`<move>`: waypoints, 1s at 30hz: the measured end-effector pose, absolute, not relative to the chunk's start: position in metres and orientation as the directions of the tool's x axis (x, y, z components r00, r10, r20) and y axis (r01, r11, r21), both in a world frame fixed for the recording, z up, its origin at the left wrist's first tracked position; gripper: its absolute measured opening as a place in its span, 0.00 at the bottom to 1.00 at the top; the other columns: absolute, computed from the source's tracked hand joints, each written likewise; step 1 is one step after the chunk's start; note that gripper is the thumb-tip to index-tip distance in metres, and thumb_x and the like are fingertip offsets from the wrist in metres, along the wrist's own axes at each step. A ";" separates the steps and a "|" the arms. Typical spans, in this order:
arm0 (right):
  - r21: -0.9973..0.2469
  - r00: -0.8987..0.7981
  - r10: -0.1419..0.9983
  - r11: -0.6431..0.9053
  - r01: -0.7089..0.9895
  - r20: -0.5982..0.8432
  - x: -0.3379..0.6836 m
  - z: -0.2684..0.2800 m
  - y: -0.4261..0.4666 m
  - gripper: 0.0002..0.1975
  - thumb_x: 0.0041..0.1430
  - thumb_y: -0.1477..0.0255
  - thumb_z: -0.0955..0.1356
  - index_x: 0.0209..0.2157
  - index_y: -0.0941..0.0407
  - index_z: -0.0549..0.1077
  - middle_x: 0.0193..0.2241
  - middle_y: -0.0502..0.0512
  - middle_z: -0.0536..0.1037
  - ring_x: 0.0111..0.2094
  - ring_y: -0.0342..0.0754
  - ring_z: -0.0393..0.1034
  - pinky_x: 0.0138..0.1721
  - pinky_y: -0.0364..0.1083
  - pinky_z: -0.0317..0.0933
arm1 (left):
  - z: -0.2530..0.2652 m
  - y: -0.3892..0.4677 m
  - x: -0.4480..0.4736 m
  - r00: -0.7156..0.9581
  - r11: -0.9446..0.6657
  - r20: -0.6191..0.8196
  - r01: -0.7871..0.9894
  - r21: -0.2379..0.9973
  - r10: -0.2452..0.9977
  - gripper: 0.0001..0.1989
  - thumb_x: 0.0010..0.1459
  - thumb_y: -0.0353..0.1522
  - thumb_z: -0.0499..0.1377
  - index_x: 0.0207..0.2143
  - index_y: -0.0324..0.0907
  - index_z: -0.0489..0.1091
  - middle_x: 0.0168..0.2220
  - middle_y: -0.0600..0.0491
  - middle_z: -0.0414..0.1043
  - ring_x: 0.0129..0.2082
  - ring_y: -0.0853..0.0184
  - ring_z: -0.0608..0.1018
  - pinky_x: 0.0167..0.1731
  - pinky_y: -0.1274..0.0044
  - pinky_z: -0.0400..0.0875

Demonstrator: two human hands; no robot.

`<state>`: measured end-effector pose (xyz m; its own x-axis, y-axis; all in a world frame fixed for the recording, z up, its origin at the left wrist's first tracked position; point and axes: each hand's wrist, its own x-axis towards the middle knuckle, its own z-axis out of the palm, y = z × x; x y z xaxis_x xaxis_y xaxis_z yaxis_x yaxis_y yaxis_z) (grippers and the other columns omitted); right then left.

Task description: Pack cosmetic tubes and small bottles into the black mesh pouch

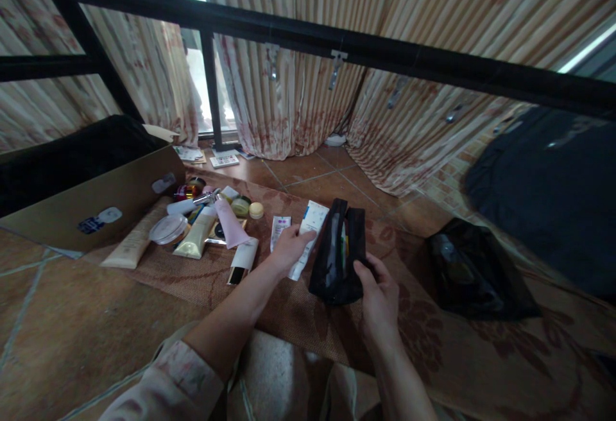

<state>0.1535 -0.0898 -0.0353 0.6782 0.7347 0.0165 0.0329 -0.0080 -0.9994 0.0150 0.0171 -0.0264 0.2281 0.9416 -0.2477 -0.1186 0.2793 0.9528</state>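
Note:
My left hand (291, 247) is closed around a white squeeze tube (315, 215), held just left of a black pouch (332, 280). The pouch lies unzipped, and something yellow and green shows inside it. On its right side, my right hand (380, 286) grips the edge between thumb and fingers. A small white sachet (279, 228) rests on the mat beside my left hand. Further left lie a pink tube (231, 225), a pale gold tube (197, 235), a beige tube (139, 235), a round clear compact (168, 228) and several small jars.
The patterned brown mat (289, 299) covers the tiled floor under the items. At the left stands a cardboard box (91, 209) with black cloth in it. A second black pouch (476, 273) sits at the right. A dark metal rail (308, 29) crosses before the curtains (298, 106).

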 end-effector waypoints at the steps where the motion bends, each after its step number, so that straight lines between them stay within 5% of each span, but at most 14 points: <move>1: -0.999 0.677 0.736 -0.005 0.034 0.019 0.154 -0.036 -0.090 0.22 0.48 0.61 0.71 0.44 0.57 0.76 0.40 0.56 0.80 0.41 0.52 0.73 0.41 0.49 0.65 | -0.027 0.017 0.015 0.231 0.279 -0.247 -0.118 0.953 0.941 0.07 0.48 0.31 0.60 0.30 0.36 0.73 0.20 0.55 0.70 0.18 0.71 0.69 0.20 0.80 0.60; 30: -0.999 0.671 0.741 0.002 0.052 0.036 0.155 -0.034 -0.091 0.21 0.48 0.61 0.71 0.43 0.57 0.76 0.40 0.56 0.80 0.40 0.52 0.73 0.42 0.49 0.65 | -0.026 0.017 0.013 0.231 0.257 -0.231 -0.089 0.962 0.945 0.10 0.48 0.32 0.60 0.33 0.35 0.74 0.22 0.55 0.71 0.20 0.71 0.70 0.21 0.80 0.61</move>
<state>0.1545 -0.0906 -0.0341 0.6705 0.7410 0.0363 0.0521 0.0017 -0.9986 0.0131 0.0166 -0.0258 0.2306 0.9452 -0.2313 -0.0889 0.2572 0.9623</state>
